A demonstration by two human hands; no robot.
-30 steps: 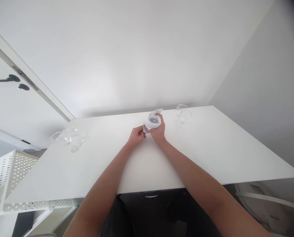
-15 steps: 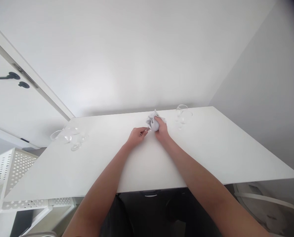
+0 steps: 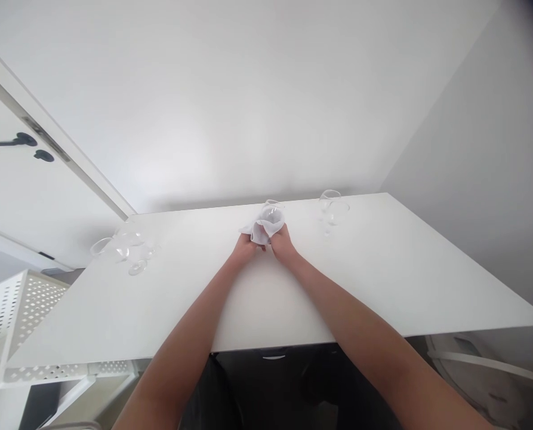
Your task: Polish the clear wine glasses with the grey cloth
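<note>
A clear wine glass (image 3: 273, 211) is held up over the middle of the white table, its rim towards the wall. A light grey cloth (image 3: 261, 230) wraps the near side of its bowl and hangs out to the left. My left hand (image 3: 246, 246) is closed at the glass's lower end, fingers partly hidden under the cloth. On the other side, my right hand (image 3: 282, 241) is closed on the cloth against the bowl. Fingertips show just below the cloth between both hands; the stem is hidden.
Two wine glasses (image 3: 338, 212) stand at the table's back right. Several more glasses (image 3: 134, 248) are grouped at the left end. The white table (image 3: 364, 286) meets the wall behind. A white perforated rack (image 3: 36, 298) is at lower left, below a door handle (image 3: 22, 140).
The glass has turned, so its bowl now shows above the cloth. My right hand has moved a little left and nearer, and my left hand has slipped partly under the cloth.
</note>
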